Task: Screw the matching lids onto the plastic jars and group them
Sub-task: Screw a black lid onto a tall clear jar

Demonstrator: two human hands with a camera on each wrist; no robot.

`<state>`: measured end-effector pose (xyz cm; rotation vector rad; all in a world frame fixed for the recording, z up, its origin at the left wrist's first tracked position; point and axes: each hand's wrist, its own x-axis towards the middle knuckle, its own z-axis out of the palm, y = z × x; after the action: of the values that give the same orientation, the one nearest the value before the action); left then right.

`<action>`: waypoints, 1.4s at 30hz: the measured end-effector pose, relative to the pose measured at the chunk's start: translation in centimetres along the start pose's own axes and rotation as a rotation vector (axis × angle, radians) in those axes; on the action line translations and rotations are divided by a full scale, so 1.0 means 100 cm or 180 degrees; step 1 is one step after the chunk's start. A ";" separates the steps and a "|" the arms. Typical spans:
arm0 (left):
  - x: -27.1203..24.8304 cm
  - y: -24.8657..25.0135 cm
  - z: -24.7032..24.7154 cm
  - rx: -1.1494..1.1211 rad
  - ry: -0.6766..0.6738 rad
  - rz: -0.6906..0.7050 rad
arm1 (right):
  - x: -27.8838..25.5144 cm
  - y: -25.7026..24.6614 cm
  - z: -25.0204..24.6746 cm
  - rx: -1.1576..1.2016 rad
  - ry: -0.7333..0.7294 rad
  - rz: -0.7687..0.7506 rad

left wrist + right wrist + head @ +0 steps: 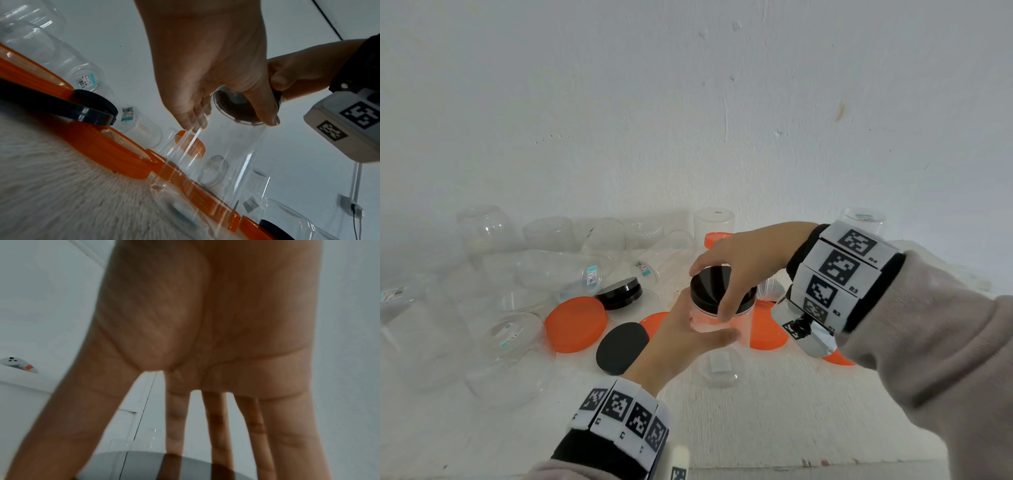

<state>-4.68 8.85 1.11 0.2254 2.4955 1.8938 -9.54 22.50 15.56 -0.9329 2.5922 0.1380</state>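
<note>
Jars (510, 356) and lids (576, 323) on white table (756, 428), white wall (688, 102) behind.

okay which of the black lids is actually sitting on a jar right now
The black lid under the right hand, on the clear jar the left hand holds. The other two black lids lie loose on the table to its left.

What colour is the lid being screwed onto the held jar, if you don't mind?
Black. The lid under the right hand shows best in the head view.
</note>
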 end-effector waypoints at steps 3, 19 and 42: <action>0.000 0.000 0.000 -0.0002 -0.0026 0.0013 | 0.003 -0.005 0.004 -0.0011 0.0219 0.0222; -0.002 0.001 -0.001 0.0033 0.0005 0.0020 | 0.006 -0.009 0.005 -0.0106 0.0289 0.0345; -0.001 0.001 0.001 0.0083 0.0022 -0.0029 | 0.003 -0.003 -0.002 0.0041 0.0058 -0.0113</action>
<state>-4.61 8.93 1.18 0.2074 2.5224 1.8630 -9.58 22.04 15.64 -0.9793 2.5886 0.1037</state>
